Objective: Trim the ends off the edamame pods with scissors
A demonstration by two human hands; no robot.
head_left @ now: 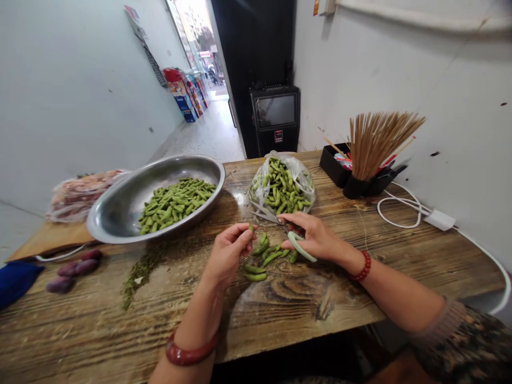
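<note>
Between the thumb and fingers of my left hand (pixel 231 249) is a green soybean pod (pixel 252 228), held upright. My right hand (pixel 314 236) grips a pair of scissors (pixel 296 242) with pale green handles, the blades spread and pointing left toward the pod. Below both hands several loose pods (pixel 256 273) lie on the wooden table (pixel 288 314). Just beyond the scissors sits a clear plastic bag (pixel 306 178) full of pods. To the left, a wide steel basin (pixel 120 213) holds a heap of pods (pixel 176 205).
Trimmed green scraps (pixel 138 280) lie beside the basin, near several purple-red tubers (pixel 76 269). A bag of meat-like pieces (pixel 80 194) stands behind. At right are a black holder (pixel 356 188) with wooden skewers (pixel 376 144) and a white cable with adapter (pixel 440 219).
</note>
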